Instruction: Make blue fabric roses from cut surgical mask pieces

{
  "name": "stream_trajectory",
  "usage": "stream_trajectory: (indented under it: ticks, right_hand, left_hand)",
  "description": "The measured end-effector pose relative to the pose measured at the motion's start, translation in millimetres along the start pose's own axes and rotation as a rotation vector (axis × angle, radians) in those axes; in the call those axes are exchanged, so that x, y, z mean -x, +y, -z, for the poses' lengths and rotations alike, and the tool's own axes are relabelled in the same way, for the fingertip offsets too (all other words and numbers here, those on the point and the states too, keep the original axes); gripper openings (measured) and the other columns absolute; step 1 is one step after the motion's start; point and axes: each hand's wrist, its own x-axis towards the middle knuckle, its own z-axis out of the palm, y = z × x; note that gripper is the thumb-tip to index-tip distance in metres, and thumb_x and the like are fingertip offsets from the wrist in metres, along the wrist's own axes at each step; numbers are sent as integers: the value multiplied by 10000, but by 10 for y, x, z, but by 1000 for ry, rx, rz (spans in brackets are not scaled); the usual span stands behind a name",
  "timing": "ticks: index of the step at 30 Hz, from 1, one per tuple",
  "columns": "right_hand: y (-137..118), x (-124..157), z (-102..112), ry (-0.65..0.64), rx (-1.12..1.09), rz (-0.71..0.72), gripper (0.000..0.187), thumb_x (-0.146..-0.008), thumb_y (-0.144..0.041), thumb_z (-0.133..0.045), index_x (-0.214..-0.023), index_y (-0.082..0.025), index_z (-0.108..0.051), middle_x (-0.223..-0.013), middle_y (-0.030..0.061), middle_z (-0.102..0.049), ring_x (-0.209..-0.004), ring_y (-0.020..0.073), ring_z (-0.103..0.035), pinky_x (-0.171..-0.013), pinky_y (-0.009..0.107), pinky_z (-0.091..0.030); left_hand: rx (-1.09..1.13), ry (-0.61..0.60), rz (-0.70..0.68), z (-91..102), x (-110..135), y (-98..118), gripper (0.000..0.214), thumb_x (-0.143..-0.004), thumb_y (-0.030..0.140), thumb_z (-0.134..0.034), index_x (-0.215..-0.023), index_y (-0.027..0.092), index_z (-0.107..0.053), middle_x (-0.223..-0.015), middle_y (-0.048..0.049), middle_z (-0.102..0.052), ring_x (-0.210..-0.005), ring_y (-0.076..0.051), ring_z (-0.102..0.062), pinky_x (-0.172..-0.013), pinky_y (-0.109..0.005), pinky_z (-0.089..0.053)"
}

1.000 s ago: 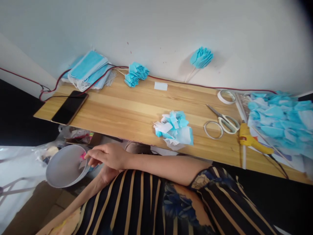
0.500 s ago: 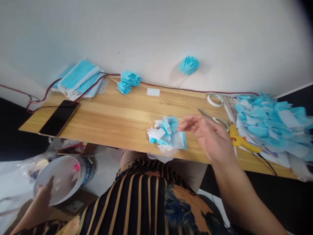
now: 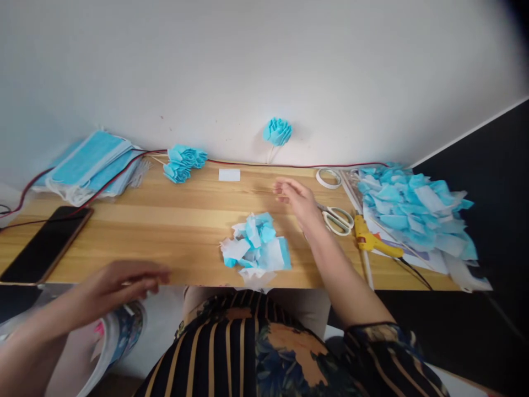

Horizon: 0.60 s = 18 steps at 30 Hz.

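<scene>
My right hand (image 3: 300, 201) hovers over the wooden table (image 3: 182, 231), fingers loosely apart and holding nothing, just left of the white-handled scissors (image 3: 338, 218). A pile of blue and white cut mask pieces (image 3: 255, 248) lies in front of it near the table's front edge. My left hand (image 3: 118, 286) is at the front edge on the left, fingers stretched out and blurred, with nothing in it. Below it sits a white bucket (image 3: 111, 344) on the floor.
A black phone (image 3: 43, 245) lies at the left, a stack of blue face masks (image 3: 91, 165) behind it. Blue mask flowers (image 3: 182, 161) lie by the wall, one (image 3: 276, 131) leaning on it. A tape roll (image 3: 328, 177), yellow glue gun (image 3: 374, 241) and heap of blue pieces (image 3: 413, 212) lie at the right.
My right hand has left the bucket and moved up over the table beside the scissors. My left hand has risen from the bucket to the table's front edge. The view has swung right.
</scene>
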Motion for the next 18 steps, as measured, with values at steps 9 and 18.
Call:
stream_trajectory:
  ticks: [9, 18]
  right_hand:
    - [186, -236, 189, 4, 265, 83, 399, -897, -435, -562, -1191, -198, -693, -1241, 103, -750, -1113, 209, -700, -959, 389, -563]
    - [-25, 506, 388, -138, 402, 92, 335, -972, -380, -546, -1229, -229, -700, -1072, 60, -787, -976, 197, -741, -885, 376, -584]
  left_hand:
    - [-796, 242, -588, -320, -2302, 761, 408, -952, 288, -410, -1140, 159, -749, -1206, -159, -744, -1152, -312, -666, -1020, -479, -503]
    - [-888, 201, -643, -626, -2777, 827, 442, -997, 262, -366, -1137, 112, -757, -1259, -171, -713, -1198, -304, -630, -1067, -464, -453]
